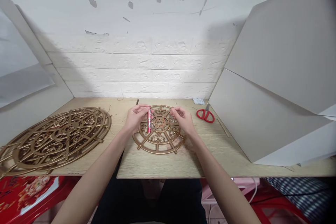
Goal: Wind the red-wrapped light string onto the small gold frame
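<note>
A small round gold openwork disc [159,140] lies flat on the wooden table [183,164] in front of me. My left hand [135,116] hovers over its left part, fingers pinched on a thin red tube [149,120] that hangs upright, tip down toward the disc. Over the disc's upper right part, my right hand [182,118] has its fingers curled and pinched together; what they hold, if anything, is too small to make out.
A larger gold openwork disc [56,138] lies on the table's left. Red-handled scissors [205,114] rest at the right, beside a thin wooden stick [222,127]. Grey cardboard panels [262,119] stand at both sides. Red stools [28,189] show below the table edge.
</note>
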A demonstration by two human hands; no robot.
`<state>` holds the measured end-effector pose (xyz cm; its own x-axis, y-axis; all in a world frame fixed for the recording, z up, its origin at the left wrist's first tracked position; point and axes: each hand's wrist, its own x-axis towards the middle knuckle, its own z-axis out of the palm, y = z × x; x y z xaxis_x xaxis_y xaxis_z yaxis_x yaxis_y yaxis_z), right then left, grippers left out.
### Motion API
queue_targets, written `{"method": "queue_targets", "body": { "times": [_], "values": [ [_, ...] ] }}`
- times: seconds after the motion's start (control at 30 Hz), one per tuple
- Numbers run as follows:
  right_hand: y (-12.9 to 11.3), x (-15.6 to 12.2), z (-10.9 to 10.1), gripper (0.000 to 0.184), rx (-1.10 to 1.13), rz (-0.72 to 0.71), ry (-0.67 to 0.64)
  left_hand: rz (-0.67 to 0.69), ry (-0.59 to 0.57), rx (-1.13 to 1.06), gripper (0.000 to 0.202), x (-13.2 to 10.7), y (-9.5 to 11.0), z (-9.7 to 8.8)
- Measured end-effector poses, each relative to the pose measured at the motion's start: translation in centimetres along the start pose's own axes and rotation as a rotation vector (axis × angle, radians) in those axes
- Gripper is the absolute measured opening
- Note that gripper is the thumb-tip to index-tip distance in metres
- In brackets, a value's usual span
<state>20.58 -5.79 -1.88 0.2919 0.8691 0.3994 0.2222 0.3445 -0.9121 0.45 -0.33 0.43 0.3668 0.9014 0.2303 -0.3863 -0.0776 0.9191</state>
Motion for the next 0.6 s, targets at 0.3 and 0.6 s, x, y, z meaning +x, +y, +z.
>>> {"method": "queue_targets", "body": {
  "times": [0.3,0.6],
  "values": [
    [0.3,-0.6,0.0,0.041,-0.382,-0.072,-0.240,0.028,0.283,-0.264,0.018,1.1,0.0,-1.0],
    [0.5,0.2,2.9,0.018,-0.248,-0.115,-0.304,0.022,0.540,-0.345,0.012,1.5,-0.3,-1.9]
  ]
}}
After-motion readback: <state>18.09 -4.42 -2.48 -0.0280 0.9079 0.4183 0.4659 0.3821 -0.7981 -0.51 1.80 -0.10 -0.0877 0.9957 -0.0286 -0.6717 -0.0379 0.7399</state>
